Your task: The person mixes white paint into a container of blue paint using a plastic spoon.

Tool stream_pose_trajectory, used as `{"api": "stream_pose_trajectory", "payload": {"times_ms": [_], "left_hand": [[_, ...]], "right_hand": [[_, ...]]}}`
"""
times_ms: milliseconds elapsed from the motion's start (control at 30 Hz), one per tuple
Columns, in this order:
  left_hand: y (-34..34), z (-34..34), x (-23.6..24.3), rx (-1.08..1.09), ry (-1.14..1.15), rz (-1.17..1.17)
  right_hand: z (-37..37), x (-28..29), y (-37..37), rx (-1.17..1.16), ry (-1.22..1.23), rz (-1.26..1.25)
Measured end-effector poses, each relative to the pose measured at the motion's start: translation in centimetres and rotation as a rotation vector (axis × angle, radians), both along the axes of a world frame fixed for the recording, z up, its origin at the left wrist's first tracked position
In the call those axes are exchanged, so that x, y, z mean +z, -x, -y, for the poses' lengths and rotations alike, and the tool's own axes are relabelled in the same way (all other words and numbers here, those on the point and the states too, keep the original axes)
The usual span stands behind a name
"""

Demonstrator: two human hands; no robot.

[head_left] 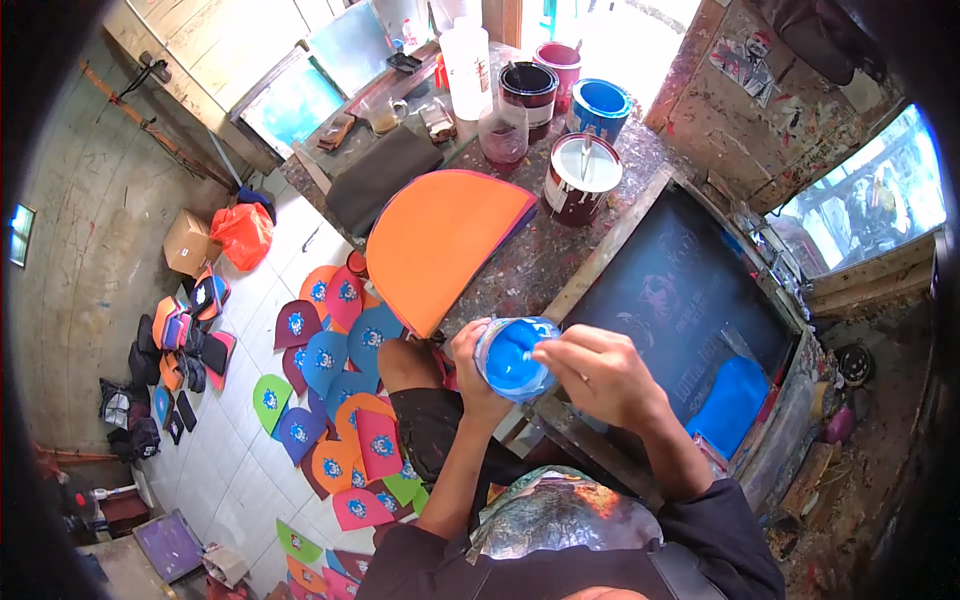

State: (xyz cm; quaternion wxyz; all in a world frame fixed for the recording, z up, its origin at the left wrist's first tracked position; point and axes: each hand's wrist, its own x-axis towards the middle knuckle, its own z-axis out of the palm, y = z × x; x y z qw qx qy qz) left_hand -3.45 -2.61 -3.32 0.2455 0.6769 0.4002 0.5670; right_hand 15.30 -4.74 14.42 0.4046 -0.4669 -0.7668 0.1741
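My left hand (478, 372) is wrapped around a clear plastic cup (484, 350) with bright blue paint (512, 348) inside. Over the cup's right rim, my right hand (605, 372) is closed in a pinch on a thin pale stirrer (531, 354), whose end dips into the paint; most of it is hidden by fingers and paint. Just right of my hands, a dark printing screen (640, 290) in a wooden frame carries faint designs and a patch of blue paint (732, 405). Beyond the cup lies a stack of rounded fabric pieces, orange on top (445, 245).
On the stained table (535, 255) stand a white-lidded paint can (583, 180), a blue can (600, 108), a dark can (528, 98) and a pink can (560, 68). Several printed colourful pieces (326, 362) cover the tiled floor at left, near an orange bag (242, 236) and cardboard box (190, 243).
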Motion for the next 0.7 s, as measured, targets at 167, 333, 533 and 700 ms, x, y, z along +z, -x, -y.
{"api": "stream_pose_trajectory", "payload": {"times_ms": [167,333,533,700], "left_hand": [[-0.1,-0.2,0.6,-0.006,-0.007,-0.022],[-0.2,-0.3,0.9,0.019,-0.027,0.015],[-0.3,-0.1,0.9,0.031,-0.009,0.019],[-0.3,-0.2,1.2,0.037,-0.034,-0.01]], "right_hand": [[-0.3,1.0,-0.3,-0.105,-0.026,-0.036],[-0.2,1.0,-0.1,-0.031,-0.011,-0.051],[0.5,0.5,0.5,0.026,0.058,-0.059],[0.3,-0.4,0.4,-0.079,0.073,-0.022]]}}
